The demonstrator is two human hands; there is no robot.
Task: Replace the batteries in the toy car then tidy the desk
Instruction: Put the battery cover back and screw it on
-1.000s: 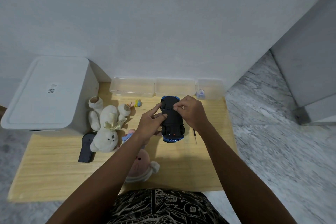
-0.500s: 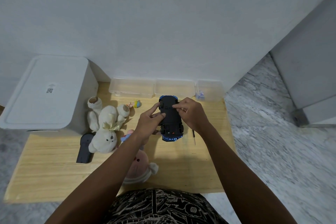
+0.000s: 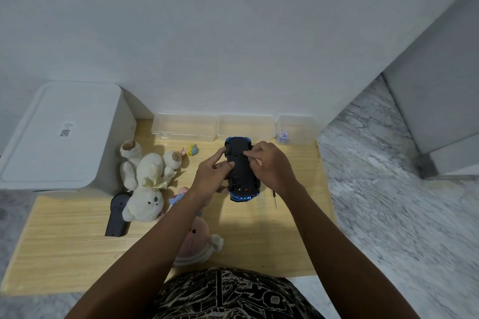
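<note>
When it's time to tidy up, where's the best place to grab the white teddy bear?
Probably round its chubby middle, coming straight down from above. The teddy bear lies flat on its back on the desk, head toward you and legs toward the wall, so the tummy faces up with nothing on it. Its head rests partly on a black gadget, so lift rather than drag.

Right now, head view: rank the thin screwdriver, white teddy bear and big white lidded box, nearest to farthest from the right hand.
1. Thin screwdriver, on the desk just beneath the right hand.
2. White teddy bear, left of both hands.
3. Big white lidded box, far left.
</note>
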